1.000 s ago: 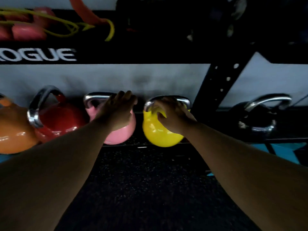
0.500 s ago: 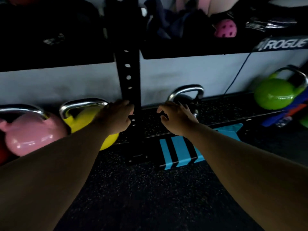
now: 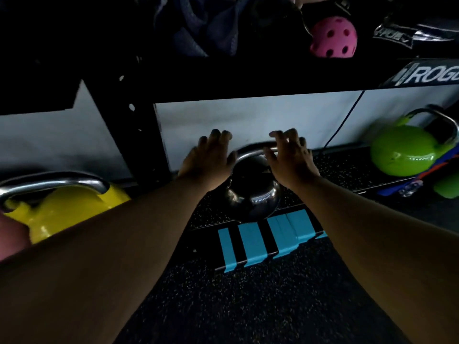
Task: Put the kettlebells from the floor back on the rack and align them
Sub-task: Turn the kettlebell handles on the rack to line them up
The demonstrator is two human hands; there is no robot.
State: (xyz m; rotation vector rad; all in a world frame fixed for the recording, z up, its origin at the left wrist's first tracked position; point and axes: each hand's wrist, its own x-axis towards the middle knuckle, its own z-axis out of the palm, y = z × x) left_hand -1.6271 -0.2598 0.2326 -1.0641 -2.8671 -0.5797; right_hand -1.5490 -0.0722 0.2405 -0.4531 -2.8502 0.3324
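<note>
Black and glossy, the kettlebell [image 3: 253,194] now sits dead centre of the frame, and that is the main change: a second ago my hands were on the pink and yellow bells, and since then the view has swung along the rack past the black upright [image 3: 146,135], so the yellow kettlebell [image 3: 64,209] has slid to the lower left edge. My left hand [image 3: 207,157] and right hand [image 3: 290,157] have come in on either side of the black bell's steel handle [image 3: 253,151], both with fingers spread and slightly curled, nothing pinched. I read them as closing in rather than gripping; whether either palm already touches the handle I cannot tell, since the hands hide its ends. The bell stands upright on the low shelf [image 3: 347,170] of the rack, near its front lip, just above the blue striped tape [image 3: 253,242] at centre bottom. A green kettlebell [image 3: 402,152] rests well apart at the right edge, tilted with its handle leaning toward the upper right. To my eye the pink and yellow bells are dealt with and the job has moved on to squaring up this black one; the green one looks next, as its lean breaks the row. No bell shows on the floor [image 3: 223,306] in front of me.
</note>
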